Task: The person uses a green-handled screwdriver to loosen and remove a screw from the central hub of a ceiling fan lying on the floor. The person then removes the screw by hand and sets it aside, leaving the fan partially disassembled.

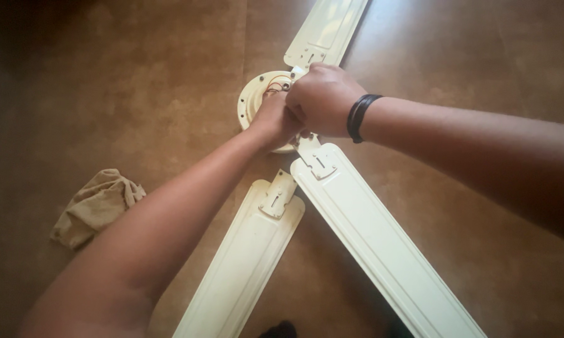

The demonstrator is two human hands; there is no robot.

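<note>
Lying at far left on the brown floor (138,81), a crumpled tan cloth (94,206) sits untouched. Rightward, the left hand (272,122) and right hand (319,97) clench together over the cream metal ceiling-fan hub (257,94), directly beneath them; what they grip stays hidden. One long cream blade (369,238) runs toward lower right.

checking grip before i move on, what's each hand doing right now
Left hand: closed, pressed on the fan motor hub; what it grips is hidden.
Right hand: closed in a fist over the hub; contents cannot be told.
</note>
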